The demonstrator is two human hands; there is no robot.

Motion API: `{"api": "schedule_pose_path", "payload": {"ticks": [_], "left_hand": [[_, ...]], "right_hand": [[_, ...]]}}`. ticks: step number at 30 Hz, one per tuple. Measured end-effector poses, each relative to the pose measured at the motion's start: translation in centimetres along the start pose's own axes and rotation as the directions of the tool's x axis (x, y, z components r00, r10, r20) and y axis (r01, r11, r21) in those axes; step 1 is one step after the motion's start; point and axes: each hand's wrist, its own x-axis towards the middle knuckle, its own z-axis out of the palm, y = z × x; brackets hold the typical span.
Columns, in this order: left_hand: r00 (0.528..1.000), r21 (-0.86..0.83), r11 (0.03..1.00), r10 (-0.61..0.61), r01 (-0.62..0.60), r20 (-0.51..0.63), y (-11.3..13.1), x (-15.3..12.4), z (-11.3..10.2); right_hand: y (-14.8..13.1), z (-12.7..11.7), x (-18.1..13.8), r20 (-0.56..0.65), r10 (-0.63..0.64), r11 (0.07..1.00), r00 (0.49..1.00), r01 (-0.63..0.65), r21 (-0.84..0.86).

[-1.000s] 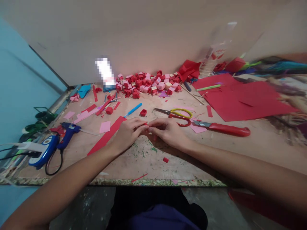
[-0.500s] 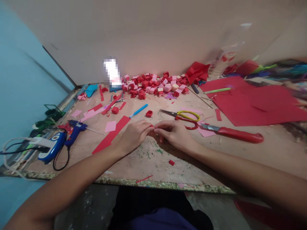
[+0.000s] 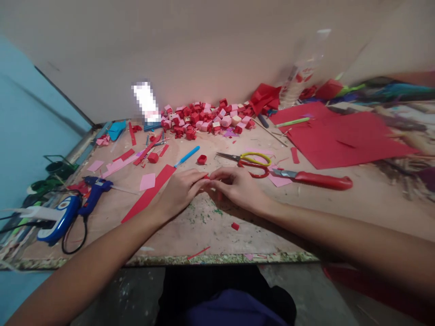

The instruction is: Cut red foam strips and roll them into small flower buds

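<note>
My left hand [image 3: 181,190] and my right hand [image 3: 238,186] meet above the middle of the table. Both are closed, pinching a small red paper piece [image 3: 205,177] between their fingertips. Most of that piece is covered by the fingers, so its full shape is hidden. Just beyond the hands sits a small open red paper box [image 3: 201,159]. A little red paper piece [image 3: 235,226] lies nearer to me. Under my left wrist passes a long red paper strip [image 3: 146,197]. Scissors [image 3: 253,162] with yellow and red handles lie past my right hand.
Many small red and pink paper boxes [image 3: 204,118] are heaped by the wall. A red-handled cutter knife [image 3: 319,179] and red sheets [image 3: 350,140] lie right. A blue glue gun [image 3: 92,194] and a power strip [image 3: 61,222] are left; a plastic bottle [image 3: 299,79] stands behind.
The view has shifted, so the table's things appear slightly further left. Both hands keep their pinch on the red paper piece, with little visible change in the fingers.
</note>
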Motion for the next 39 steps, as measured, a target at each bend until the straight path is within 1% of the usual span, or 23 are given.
{"api": "schedule_pose_path", "payload": {"ticks": [7,14,18,24,28,31,35,37,39], "left_hand": [[0.997,0.007,0.997,0.072,-0.072,0.015,-0.6,0.1,-0.1],[0.998,0.032,0.998,0.047,-0.049,0.051,0.2,0.1,-0.3],[0.997,0.016,0.999,0.031,-0.032,0.071,0.6,0.2,-0.4],[0.995,0.036,0.998,0.055,-0.058,0.087,0.7,0.2,-0.5],[0.994,0.044,0.996,0.073,-0.076,0.076,0.6,0.2,-0.4],[0.995,0.031,0.994,0.099,-0.100,0.033,0.3,0.2,-0.2],[0.992,0.008,0.992,0.127,-0.127,0.023,0.2,0.2,-0.1],[0.991,-0.004,0.992,0.128,-0.128,0.026,0.2,0.2,-0.1],[0.992,-0.020,0.992,0.126,-0.126,0.022,0.2,0.2,-0.1]], "right_hand": [[0.2,-0.2,-0.1,-0.008,-0.042,0.999,0.999,0.042,-0.023],[0.1,-0.3,-0.5,-0.031,-0.156,0.973,0.987,0.148,-0.176],[0.3,-0.4,-0.7,-0.034,-0.166,0.955,0.986,0.153,-0.253],[0.6,-0.6,-0.7,-0.058,-0.185,0.935,0.981,0.157,-0.319],[0.3,-0.8,-0.5,-0.052,-0.167,0.925,0.985,0.138,-0.354],[-0.1,-1.1,-0.3,-0.033,-0.146,0.938,0.989,0.128,-0.321],[-0.2,-1.2,0.1,0.039,-0.121,0.976,0.992,0.126,-0.177],[-0.1,-1.2,0.2,0.045,-0.113,0.985,0.993,0.118,-0.129],[0.0,-1.1,0.2,0.032,-0.127,0.983,0.991,0.130,-0.130]]}}
